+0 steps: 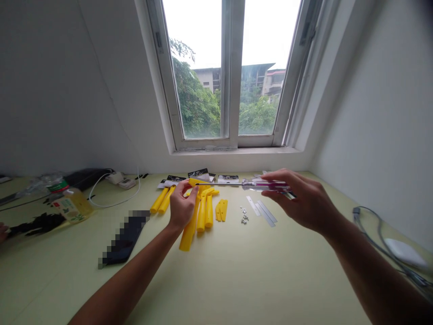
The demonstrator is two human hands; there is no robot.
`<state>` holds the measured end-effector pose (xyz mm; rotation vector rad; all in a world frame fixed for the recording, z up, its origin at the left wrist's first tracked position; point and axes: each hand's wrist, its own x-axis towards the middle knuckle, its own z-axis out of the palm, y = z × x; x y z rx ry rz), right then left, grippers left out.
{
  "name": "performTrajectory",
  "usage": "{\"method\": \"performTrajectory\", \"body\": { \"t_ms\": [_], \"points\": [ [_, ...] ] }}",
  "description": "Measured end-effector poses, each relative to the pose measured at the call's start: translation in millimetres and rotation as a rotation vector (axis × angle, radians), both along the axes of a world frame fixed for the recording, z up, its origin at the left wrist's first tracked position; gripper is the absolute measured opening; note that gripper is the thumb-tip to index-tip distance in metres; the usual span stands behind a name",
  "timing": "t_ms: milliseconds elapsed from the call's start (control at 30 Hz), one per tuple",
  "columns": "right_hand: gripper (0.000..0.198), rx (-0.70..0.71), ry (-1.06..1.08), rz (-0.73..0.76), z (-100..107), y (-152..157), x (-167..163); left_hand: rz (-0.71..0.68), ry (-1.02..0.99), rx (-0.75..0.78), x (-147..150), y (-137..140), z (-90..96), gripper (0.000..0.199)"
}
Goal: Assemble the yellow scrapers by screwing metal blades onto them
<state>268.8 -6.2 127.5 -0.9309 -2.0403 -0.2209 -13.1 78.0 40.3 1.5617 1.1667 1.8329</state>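
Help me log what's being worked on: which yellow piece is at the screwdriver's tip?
The yellow piece pinched in the left hand; the screwdriver in the right hand has its tip at none of the others.

On the counter (219,280), the phone (123,241) lay left of the handles (200,216); to their right came plates (223,210), then screws (244,220), then strips (267,213). Packets (228,178) lay behind, below the window (233,90). The bottle (72,205) was far left, the cable (379,228) far right.
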Motion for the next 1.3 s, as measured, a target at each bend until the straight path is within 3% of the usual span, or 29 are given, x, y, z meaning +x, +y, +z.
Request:
{"method": "performTrajectory", "body": {
  "t_ms": [200,400,733,867,1000,1133,1300],
  "points": [
    [0.029,-0.212,0.164,-0.082,-6.9,3.9,-10.2,0.054,0.067,0.034,-5.7,-2.8,0.4,0.026],
    [0.033,-0.436,0.416,0.004,-7.4,5.9,-17.7,0.151,0.139,0.127,-8.9,-5.2,6.7,0.020],
    [0.030,-0.549,0.587,0.091,-13.4,12.2,-28.3,0.212,0.187,0.162,-18.4,-0.2,11.8,0.023],
    [0.031,-0.395,0.683,0.179,-7.0,7.5,-26.3,0.086,0.080,0.020,-7.3,-1.5,9.2,0.031],
    [0.029,-0.221,0.774,0.148,2.4,-2.1,-24.0,0.008,0.085,-0.064,10.4,-13.2,7.7,0.032],
    [0.024,-0.060,0.778,0.144,5.1,-18.3,-27.0,0.029,0.145,-0.039,20.6,-25.9,17.1,0.026],
    [0.033,0.331,0.587,0.083,3.2,-40.4,-34.5,0.031,0.209,0.026,22.0,-34.1,29.3,0.019]
  ]
}}
